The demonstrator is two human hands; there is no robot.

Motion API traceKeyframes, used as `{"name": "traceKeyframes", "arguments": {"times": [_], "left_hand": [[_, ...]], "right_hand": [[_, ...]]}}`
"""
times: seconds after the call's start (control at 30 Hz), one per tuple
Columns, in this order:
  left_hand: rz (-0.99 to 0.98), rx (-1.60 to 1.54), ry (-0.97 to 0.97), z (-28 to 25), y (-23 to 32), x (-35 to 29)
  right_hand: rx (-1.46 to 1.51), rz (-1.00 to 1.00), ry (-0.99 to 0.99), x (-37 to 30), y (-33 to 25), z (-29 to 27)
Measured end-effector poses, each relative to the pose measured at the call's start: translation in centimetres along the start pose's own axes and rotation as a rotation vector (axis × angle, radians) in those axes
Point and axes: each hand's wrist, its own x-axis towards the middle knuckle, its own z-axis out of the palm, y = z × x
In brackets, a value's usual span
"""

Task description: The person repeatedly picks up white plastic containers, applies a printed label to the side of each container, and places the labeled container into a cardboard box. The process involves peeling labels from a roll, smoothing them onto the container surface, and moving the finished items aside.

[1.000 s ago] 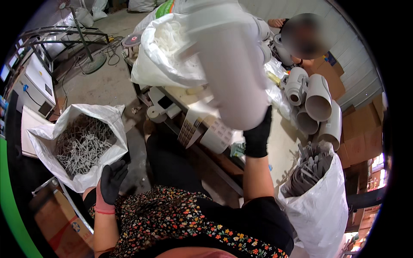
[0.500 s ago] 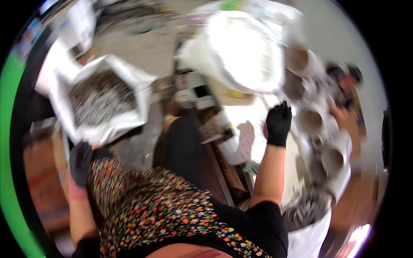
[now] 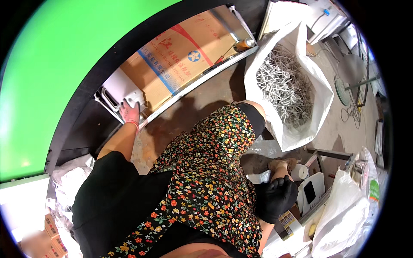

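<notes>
My left hand (image 3: 130,112), in a pink glove with greyish fingertips, reaches out to the upper left. Its fingers are spread against the edge of a white plastic container (image 3: 122,86) with a dark slot in its side. The container sits at the end of a metal-framed shelf, beside a large flattened-looking cardboard box (image 3: 180,56). My right hand (image 3: 276,198), in a black glove, is held beside my leg at the lower right. Its fingers are curled in, and whatever they may hold is hidden.
An open white sack (image 3: 320,92) full of loose grey metal pins (image 3: 284,81) stands at the upper right. A can (image 3: 244,44) and a red-handled tool (image 3: 219,59) lie along the shelf edge. Rightward are a metal frame, white bags (image 3: 342,210) and a round fan-like stand (image 3: 350,69).
My view has swung left, toward the shelf and the green panel. My left hand has gone from beside my apron to the white container. The right hand has left the white worktable area.
</notes>
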Motion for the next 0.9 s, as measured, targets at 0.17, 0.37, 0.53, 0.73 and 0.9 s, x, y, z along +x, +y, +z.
{"name": "traceKeyframes", "arguments": {"times": [0.17,0.37,0.53,0.73,0.9], "left_hand": [[-0.129,-0.252,-0.349,1.1,-3.4,4.4],[0.249,0.236,-0.069,-0.8,6.2,0.4],[0.268,0.066,-0.025,-0.3,6.6,6.6],[0.380,0.466,-0.091,-4.0,11.0,7.3],[0.135,-0.092,-0.076,2.9,1.1,16.5]], "right_hand": [[0.565,0.389,0.048,0.8,0.2,-2.2],[0.543,0.425,-0.087,1.1,0.5,-3.3],[0.571,0.415,-0.144,0.3,-0.4,-3.8],[0.451,0.416,0.083,-2.3,0.2,-5.4],[0.453,0.472,0.205,-2.7,0.0,-4.4]]}}
